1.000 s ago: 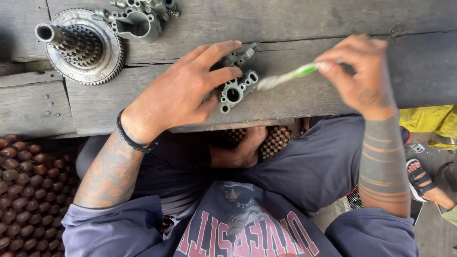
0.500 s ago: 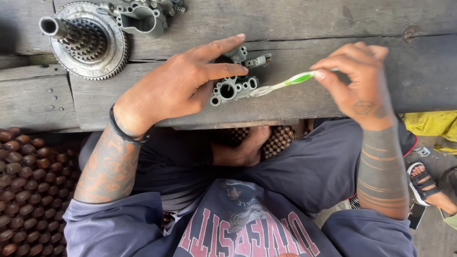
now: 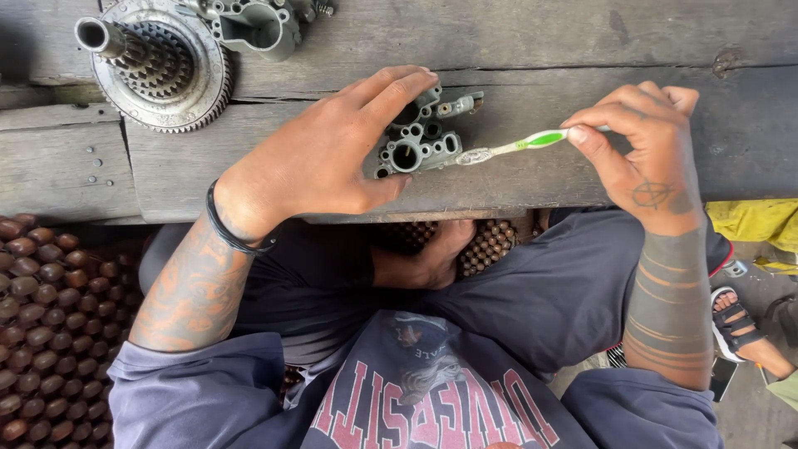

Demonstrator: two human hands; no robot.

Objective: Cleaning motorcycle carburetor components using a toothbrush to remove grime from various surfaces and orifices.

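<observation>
A small grey metal engine part (image 3: 420,141) with several round bores lies on the worn wooden bench (image 3: 540,50). My left hand (image 3: 324,154) presses down on it and grips its left side, fingers stretched over the top. My right hand (image 3: 640,154) pinches the handle of a green and white toothbrush (image 3: 515,145). The brush head touches the part's right edge.
A round toothed gear assembly with a shaft (image 3: 154,62) and a grey metal housing (image 3: 258,25) sit at the bench's far left. A mat of brown wooden beads (image 3: 50,316) lies under me. Another person's sandalled foot (image 3: 744,328) shows at right, near a yellow cloth (image 3: 756,220).
The brush head has slid a little along the part's right side while my left hand kept holding it. The view has shifted slightly.
</observation>
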